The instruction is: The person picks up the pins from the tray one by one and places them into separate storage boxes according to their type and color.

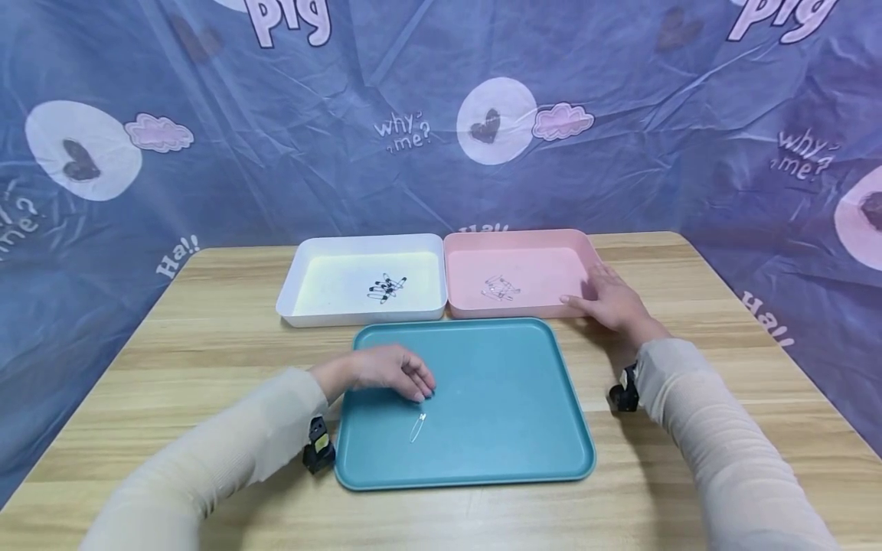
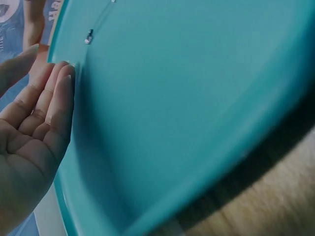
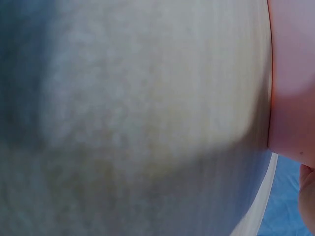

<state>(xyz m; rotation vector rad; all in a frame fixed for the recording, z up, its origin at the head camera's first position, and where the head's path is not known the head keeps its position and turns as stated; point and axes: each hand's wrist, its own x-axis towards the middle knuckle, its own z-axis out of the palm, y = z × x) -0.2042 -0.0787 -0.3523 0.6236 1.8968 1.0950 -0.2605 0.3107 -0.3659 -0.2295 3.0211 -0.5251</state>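
Observation:
My left hand (image 1: 394,371) is over the left part of the teal tray (image 1: 510,459), its fingers loosely bent and the thumb apart from them. In the left wrist view, nothing shows between that thumb and the fingers (image 2: 60,105). A silver safety pin (image 1: 417,428) lies on the tray just in front of the fingertips. At the front right corner of the pink tray (image 1: 551,260), my right hand (image 1: 613,302) rests with thumb and fingers spread along the rim. Only a bit of this hand (image 3: 307,196) shows in the right wrist view, beside the pink wall.
Several silver safety pins (image 1: 500,288) are piled inside the pink tray. Adjoining it on the left, a white tray (image 1: 331,268) holds several black safety pins (image 1: 387,288). All the trays stand on a wooden table (image 1: 207,329), with a blue patterned cloth (image 1: 310,153) hanging behind.

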